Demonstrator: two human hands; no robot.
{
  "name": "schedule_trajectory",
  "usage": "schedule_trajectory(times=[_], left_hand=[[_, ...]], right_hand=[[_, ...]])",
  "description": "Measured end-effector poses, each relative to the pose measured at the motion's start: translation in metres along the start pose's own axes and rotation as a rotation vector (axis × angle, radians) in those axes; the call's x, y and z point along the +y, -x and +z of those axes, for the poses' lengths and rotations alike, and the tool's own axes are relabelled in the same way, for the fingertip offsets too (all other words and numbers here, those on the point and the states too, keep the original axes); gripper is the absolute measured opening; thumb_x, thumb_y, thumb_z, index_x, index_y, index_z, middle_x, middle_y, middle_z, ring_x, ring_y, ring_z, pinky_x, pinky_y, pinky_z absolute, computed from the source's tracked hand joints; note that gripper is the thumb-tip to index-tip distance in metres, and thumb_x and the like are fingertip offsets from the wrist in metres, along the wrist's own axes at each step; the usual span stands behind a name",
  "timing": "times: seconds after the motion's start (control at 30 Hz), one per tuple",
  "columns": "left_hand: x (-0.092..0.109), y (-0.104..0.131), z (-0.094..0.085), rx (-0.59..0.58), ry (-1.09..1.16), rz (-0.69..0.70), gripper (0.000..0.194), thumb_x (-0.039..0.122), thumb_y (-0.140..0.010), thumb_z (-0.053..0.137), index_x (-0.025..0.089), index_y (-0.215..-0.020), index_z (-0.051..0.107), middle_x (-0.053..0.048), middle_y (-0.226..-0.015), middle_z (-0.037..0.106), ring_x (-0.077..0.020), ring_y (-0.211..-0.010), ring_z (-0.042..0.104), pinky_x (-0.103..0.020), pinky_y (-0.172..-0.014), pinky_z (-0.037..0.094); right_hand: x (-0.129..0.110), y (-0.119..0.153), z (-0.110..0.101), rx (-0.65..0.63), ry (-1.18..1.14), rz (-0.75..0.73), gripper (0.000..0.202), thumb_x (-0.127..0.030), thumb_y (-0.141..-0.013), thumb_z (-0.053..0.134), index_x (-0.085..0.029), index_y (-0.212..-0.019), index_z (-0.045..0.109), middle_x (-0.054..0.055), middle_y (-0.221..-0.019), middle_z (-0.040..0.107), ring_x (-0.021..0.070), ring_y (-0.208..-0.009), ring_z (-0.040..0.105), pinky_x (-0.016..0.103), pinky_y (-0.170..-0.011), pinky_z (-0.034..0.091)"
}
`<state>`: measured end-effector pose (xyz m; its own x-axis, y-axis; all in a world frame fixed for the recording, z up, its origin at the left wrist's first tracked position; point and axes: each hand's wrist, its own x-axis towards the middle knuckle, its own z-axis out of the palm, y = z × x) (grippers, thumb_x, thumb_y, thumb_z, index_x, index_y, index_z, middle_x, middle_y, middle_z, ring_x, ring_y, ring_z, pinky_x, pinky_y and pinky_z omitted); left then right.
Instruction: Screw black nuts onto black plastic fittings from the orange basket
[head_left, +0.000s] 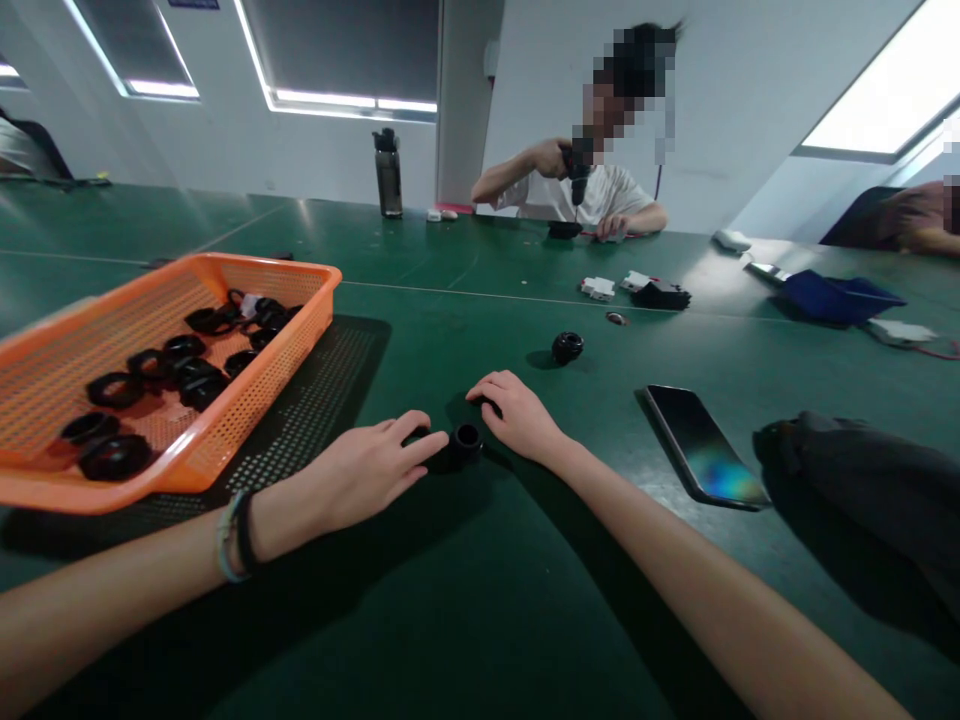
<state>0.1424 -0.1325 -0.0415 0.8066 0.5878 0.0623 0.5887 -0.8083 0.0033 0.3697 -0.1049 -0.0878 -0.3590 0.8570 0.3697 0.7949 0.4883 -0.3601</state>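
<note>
A short black hollow cylinder (466, 442) stands on the green table, its round opening facing up. Just left of it is my left hand (379, 465), fingers spread, one fingertip close to its side. Dark patches show between those fingers; I cannot tell whether they are a part or shadow. On the other side, my right hand (517, 415) rests palm down with loosely bent fingers reaching left, and a dark gap shows beneath them. Further back sits a black ribbed round fitting (568, 347), apart from both hands.
At left, an orange basket (330, 290) contains several black rings. A phone (701, 445) and dark cloth (862, 490) lie at right. Beyond are white connectors (598, 289), a blue tray (836, 297) and a bottle (388, 175). Across the table, a person holds a power drill (579, 170).
</note>
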Motion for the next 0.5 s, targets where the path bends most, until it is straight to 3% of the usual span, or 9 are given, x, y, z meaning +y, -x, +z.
schedule_trajectory(times=[0.13, 0.3, 0.5], left_hand=[[-0.009, -0.007, 0.019, 0.051, 0.144, -0.113, 0.038, 0.025, -0.085, 0.047, 0.021, -0.122, 0.045, -0.009, -0.112, 0.056, -0.0204, -0.084, 0.064, -0.029, -0.065, 0.053], [-0.017, -0.012, 0.031, 0.15, 0.378, -0.17, 0.043, 0.025, -0.08, 0.051, 0.025, -0.123, 0.042, -0.007, -0.118, 0.056, -0.0212, -0.096, 0.063, -0.034, -0.078, 0.053], [-0.016, -0.012, 0.032, 0.216, 0.452, -0.289, 0.057, 0.03, -0.077, 0.055, 0.021, -0.129, 0.035, -0.009, -0.116, 0.056, -0.0215, -0.087, 0.063, -0.036, -0.074, 0.053]], right_hand=[[-0.004, 0.003, -0.003, 0.08, -0.096, 0.132, 0.021, -0.011, -0.082, 0.043, -0.018, -0.085, 0.063, 0.005, -0.085, 0.067, 0.0186, -0.083, 0.058, 0.035, -0.077, 0.046], [-0.02, 0.013, -0.006, 0.116, -0.415, 0.335, 0.024, -0.023, -0.086, 0.036, -0.021, -0.086, 0.061, 0.001, -0.073, 0.065, 0.0155, -0.071, 0.06, 0.03, -0.068, 0.046], [-0.04, 0.033, -0.005, 0.196, -0.54, 0.344, 0.025, -0.026, -0.081, 0.038, -0.022, -0.097, 0.056, 0.005, -0.088, 0.063, 0.0192, -0.085, 0.06, 0.033, -0.072, 0.047]])
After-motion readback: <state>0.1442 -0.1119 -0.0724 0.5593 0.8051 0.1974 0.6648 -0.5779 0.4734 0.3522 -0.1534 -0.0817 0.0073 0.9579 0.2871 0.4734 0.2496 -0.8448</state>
